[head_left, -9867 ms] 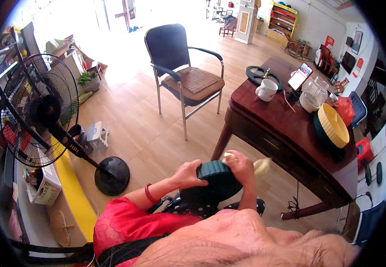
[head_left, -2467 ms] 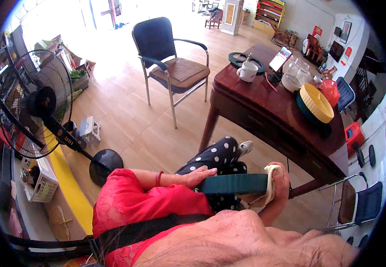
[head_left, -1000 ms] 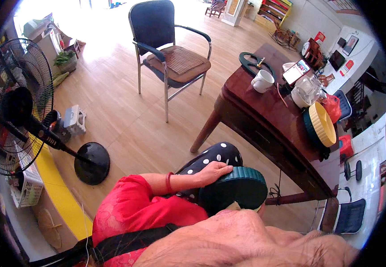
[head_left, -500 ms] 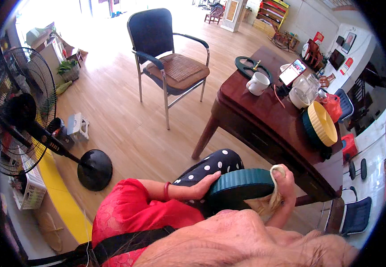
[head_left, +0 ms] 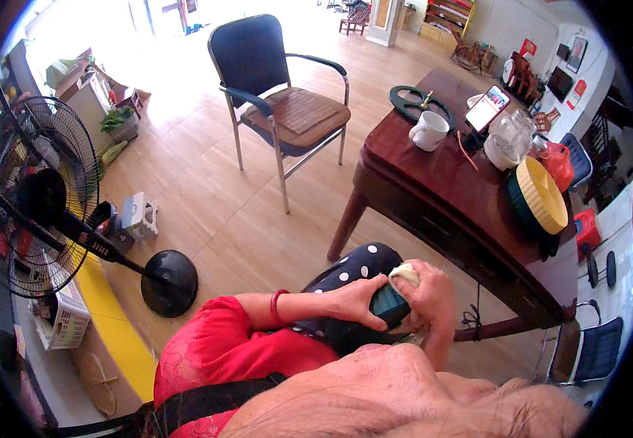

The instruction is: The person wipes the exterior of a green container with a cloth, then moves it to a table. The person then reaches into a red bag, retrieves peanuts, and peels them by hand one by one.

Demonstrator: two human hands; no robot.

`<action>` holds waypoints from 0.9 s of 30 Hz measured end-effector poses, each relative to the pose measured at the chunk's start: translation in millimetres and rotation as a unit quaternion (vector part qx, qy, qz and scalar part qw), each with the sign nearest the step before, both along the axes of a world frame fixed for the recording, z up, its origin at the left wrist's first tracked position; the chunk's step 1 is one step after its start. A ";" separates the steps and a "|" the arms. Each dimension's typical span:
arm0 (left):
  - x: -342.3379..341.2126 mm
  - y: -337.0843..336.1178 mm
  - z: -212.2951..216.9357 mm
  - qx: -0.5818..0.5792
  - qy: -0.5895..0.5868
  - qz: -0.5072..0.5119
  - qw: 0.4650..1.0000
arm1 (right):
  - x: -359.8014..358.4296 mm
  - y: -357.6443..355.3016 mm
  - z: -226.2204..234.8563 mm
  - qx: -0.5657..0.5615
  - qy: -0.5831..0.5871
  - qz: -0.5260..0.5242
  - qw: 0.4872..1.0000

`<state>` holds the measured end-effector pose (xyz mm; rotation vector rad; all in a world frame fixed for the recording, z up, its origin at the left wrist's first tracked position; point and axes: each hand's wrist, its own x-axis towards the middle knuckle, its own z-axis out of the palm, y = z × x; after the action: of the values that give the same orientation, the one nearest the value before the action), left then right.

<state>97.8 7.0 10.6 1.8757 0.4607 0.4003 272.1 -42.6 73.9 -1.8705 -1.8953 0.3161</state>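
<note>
Over my lap, my left hand point(head_left: 360, 299) is closed on the near-left edge of a dark green round ribbed dish point(head_left: 387, 305). My right hand point(head_left: 431, 288) presses a bunched pale cloth point(head_left: 405, 274) against the dish's right part, fingers wrapped round the cloth. Most of the dish is hidden behind my hands and the lower foreground, so only a short stretch of its ribbed side shows. Polka-dot trousers point(head_left: 342, 276) lie just under the dish.
A dark red table point(head_left: 440, 175) stands to the right, bearing a white mug point(head_left: 430, 133), a green disc with openings point(head_left: 403, 108), a phone point(head_left: 487, 108), a glass jar point(head_left: 515, 135) and a yellow ribbed dish point(head_left: 539, 191). Ahead is an armchair point(head_left: 302, 117); left, a standing fan point(head_left: 39, 197).
The green dish has turned and tilted, so less of it shows. My right hand has moved left with the cloth, close to my left hand. The view has shifted slightly.
</note>
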 end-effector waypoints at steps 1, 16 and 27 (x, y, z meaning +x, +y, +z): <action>1.3 1.4 -5.8 -0.010 -0.023 -0.018 1.000 | -10.3 -2.0 -3.4 0.060 -0.028 0.035 0.997; -17.3 8.8 -24.1 0.010 -0.019 0.046 0.999 | 74.6 -52.9 -194.2 0.028 0.742 -0.260 0.617; -3.2 1.6 -10.0 -0.060 -0.089 0.006 0.994 | -15.3 -6.9 1.0 0.125 0.003 0.156 0.980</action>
<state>94.6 8.6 0.6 1.7050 0.3684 0.5314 256.8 -49.5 74.9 -1.4093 -2.1157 0.1699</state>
